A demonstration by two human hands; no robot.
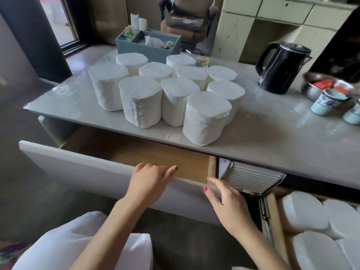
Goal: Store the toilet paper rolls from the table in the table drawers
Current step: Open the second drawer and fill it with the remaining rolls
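Several white toilet paper rolls (206,117) stand upright in a cluster on the grey table (282,137). Below the table's front edge the left drawer (81,168) is pulled out; its wooden bottom shows bare. My left hand (150,182) rests on the top edge of that drawer's front panel, fingers hooked over it. My right hand (222,197) grips the same panel at its right end. At the lower right a second drawer (274,223) is out, holding several rolls (303,213) lying inside.
A black kettle (282,67) stands at the table's right, with a metal bowl (319,84) and blue cups (327,102) beside it. A blue organiser box (148,45) sits behind the rolls. A silver-edged pack (253,178) lies under the tabletop between the drawers. My white-clothed knees (78,246) are below.
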